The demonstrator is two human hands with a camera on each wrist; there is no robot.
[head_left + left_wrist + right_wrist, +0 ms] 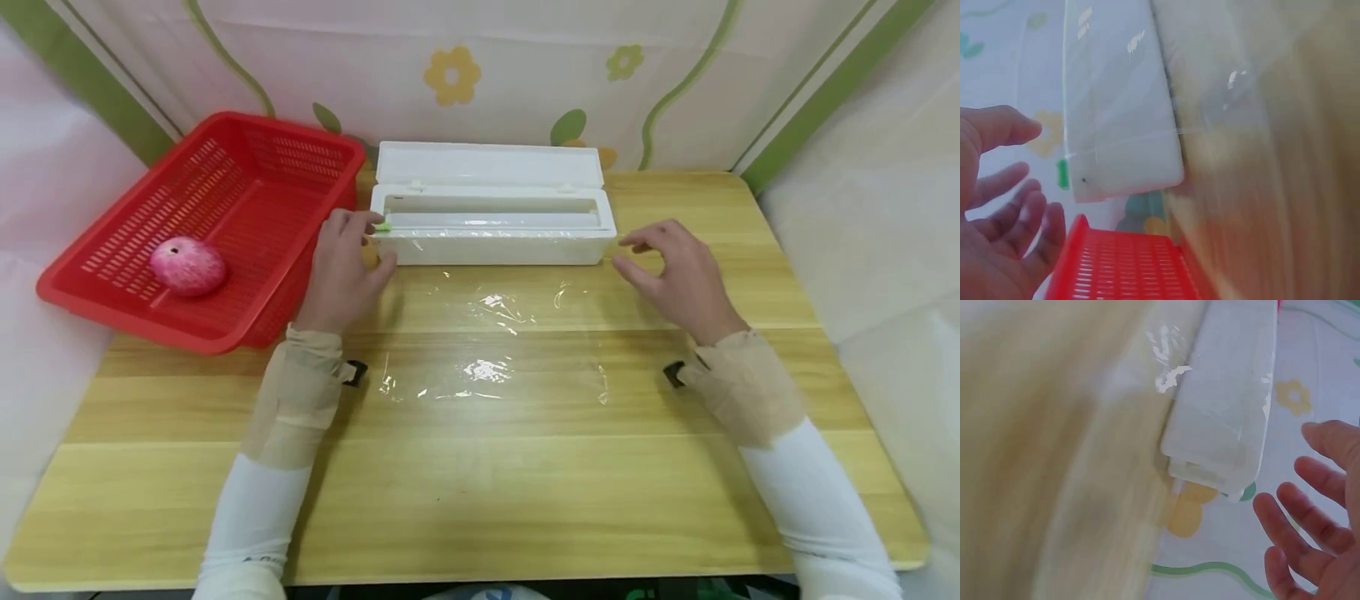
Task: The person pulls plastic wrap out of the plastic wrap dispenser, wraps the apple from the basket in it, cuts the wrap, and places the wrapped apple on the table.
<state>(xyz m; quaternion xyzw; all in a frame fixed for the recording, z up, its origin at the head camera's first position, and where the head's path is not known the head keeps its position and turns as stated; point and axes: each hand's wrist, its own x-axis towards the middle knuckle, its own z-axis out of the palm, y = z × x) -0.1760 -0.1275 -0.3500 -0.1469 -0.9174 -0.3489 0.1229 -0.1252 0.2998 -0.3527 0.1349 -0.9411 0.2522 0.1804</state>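
Note:
A white cling film dispenser [495,248] stands at the back of the table with its lid [491,162] raised. Inside it lies a pale roll [487,220]. From its front a sheet of clear cling film [487,367] spreads over the wood. My left hand [341,271] hovers at the dispenser's left end, fingers relaxed beside a small green slider [384,227]. In the left wrist view its fingers [1000,128] are apart from the dispenser. Just off the right end, my right hand [678,279] has loosely bent fingers with nothing between them.
To the left, a red plastic basket [281,283] holds a pink, round fruit-like object [187,267]. Behind the wooden table [480,500] hangs a flowered curtain [517,75]. The table's front edge runs close to the body.

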